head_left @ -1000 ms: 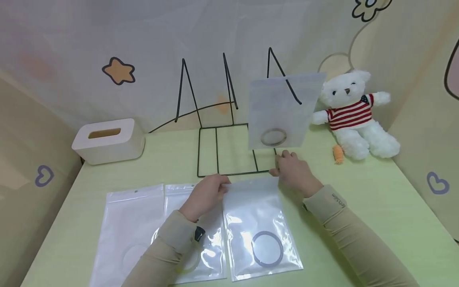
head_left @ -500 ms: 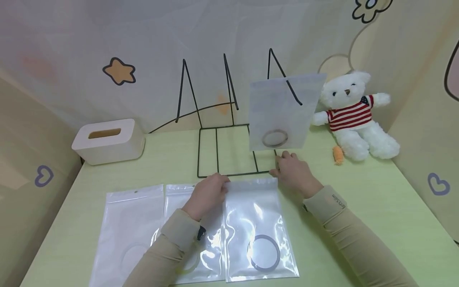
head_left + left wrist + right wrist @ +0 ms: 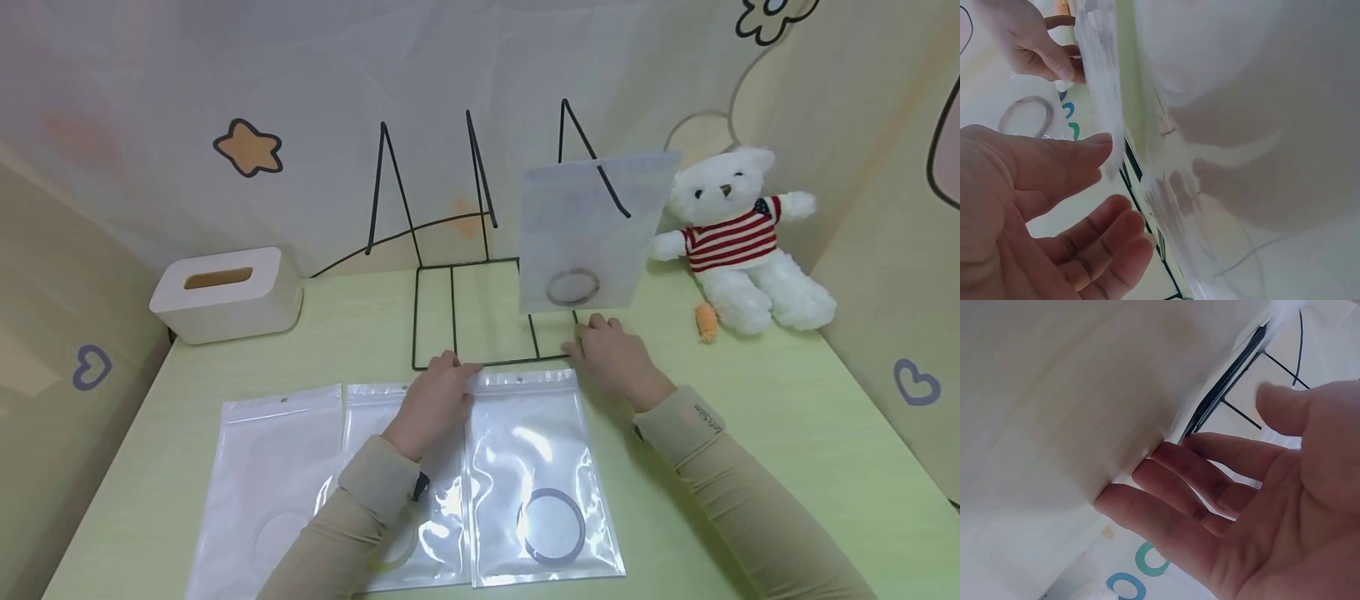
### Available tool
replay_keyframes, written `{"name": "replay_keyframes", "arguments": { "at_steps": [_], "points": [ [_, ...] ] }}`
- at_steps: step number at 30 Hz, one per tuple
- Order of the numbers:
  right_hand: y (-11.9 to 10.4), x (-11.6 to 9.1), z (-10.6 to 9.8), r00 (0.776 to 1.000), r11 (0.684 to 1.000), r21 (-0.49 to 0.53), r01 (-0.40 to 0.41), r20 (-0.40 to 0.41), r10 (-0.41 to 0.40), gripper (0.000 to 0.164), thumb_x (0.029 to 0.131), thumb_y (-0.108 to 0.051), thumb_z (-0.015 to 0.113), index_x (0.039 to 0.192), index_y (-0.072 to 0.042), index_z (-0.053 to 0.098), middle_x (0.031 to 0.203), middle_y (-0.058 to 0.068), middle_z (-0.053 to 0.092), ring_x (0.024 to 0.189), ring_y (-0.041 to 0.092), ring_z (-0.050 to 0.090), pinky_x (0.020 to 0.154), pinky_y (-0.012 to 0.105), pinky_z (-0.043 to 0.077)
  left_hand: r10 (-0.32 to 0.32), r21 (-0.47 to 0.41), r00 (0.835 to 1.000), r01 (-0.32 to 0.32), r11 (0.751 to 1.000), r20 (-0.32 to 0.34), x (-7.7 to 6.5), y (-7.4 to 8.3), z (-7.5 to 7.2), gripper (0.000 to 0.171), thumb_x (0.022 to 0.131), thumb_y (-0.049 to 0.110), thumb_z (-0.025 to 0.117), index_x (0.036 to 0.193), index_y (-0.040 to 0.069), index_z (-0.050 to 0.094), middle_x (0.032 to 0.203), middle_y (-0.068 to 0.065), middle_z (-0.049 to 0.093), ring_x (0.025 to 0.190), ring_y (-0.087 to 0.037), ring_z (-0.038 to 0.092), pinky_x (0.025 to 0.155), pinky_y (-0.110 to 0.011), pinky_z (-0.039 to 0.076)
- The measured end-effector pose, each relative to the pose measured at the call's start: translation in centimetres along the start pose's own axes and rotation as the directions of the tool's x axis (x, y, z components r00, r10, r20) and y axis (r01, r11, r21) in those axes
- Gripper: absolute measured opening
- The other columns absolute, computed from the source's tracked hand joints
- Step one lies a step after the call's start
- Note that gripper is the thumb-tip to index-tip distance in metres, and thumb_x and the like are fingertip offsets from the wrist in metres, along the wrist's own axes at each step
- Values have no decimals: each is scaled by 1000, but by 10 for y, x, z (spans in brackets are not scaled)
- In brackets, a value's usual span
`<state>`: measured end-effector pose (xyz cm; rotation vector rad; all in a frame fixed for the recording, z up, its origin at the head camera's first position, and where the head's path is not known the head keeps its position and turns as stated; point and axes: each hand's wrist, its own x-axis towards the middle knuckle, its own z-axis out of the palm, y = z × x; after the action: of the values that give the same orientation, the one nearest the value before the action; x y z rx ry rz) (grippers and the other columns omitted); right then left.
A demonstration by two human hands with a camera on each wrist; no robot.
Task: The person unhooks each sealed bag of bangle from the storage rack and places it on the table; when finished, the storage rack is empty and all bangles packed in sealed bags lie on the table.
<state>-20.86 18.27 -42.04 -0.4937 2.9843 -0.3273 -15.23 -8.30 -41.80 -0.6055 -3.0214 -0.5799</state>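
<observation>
while the rightmost flat-lying bag [image 3: 536, 467] sits on the table [image 3: 795, 442] before the wire rack [image 3: 453, 312], the left hand [image 3: 430, 408] is at the bag's top left corner, fingers released; the right hand [image 3: 618, 364], fingers relaxed, rests fingertips on the table.

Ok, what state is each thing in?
Left hand: thumb and fingertips apart
Right hand: fingers relaxed, thumb apart
Right bag: lying flat
Middle bag: lying flat, partly covered
Left bag: lying flat, partly covered
Wire rack: standing upright
Upper bag: hanging on the wire rack
Tissue box: no tissue protruding
Teddy bear: seated, leaning back
Orange toy: lying down
</observation>
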Motion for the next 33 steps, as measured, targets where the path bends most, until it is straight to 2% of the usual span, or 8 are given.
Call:
{"name": "replay_keyframes", "arguments": {
  "at_steps": [3,8,13,17,21,25,33],
  "points": [
    [0,0,0,1000,1000,2,0,-4,0,51,105,-36,40,129,7,55,115,21,53,101,38,50,77,56,49,-7,12,1000,7,1000,-17,1,-1,0,43,87,4,65,129,1,60,112,-18,55,99,-32,52,78,-40,48],
    [1,2,0,1000,1000,-5,5,-9,-5,52,104,-37,41,130,7,54,114,21,53,100,37,50,76,55,50,-62,-13,998,61,998,-28,4,-5,-4,47,91,14,64,135,-2,54,131,-21,48,116,-37,45,93,-49,44],
    [2,3,1,1000,1000,-8,5,-5,-5,54,102,-38,46,130,8,54,116,22,52,101,37,49,77,55,50,-146,-77,989,144,987,-26,12,-23,-14,53,93,19,63,138,-6,47,145,-26,38,132,-42,36,103,-58,36],
    [2,2,1,1000,1000,-6,-1,2,1,54,101,-37,48,129,9,54,117,22,52,101,37,49,78,55,49,-214,-104,977,212,972,-3,18,-41,-20,62,94,24,63,141,-9,40,150,-29,31,137,-44,32,107,-58,31],
    [1,2,0,1000,1000,3,-3,9,3,54,101,-37,49,130,8,54,117,22,52,100,37,49,78,55,49,-221,-143,974,225,964,47,20,-53,-21,73,93,30,64,144,-11,32,154,-30,23,140,-44,26,109,-56,29],
    [0,1,0,1000,1000,7,-3,17,3,54,100,-37,50,130,8,53,117,22,53,99,36,49,77,54,49,-213,-171,972,228,959,101,21,-58,-18,81,93,34,65,147,-12,25,155,-30,14,144,-42,15,114,-52,21],
    [0,0,-1,1000,1000,3,-9,18,9,55,100,-38,50,131,7,53,117,22,53,100,37,50,77,54,50,-202,-156,969,224,962,144,26,-66,-11,81,96,35,60,147,-14,20,156,-31,9,144,-43,9,116,-51,15]
  ]
}}
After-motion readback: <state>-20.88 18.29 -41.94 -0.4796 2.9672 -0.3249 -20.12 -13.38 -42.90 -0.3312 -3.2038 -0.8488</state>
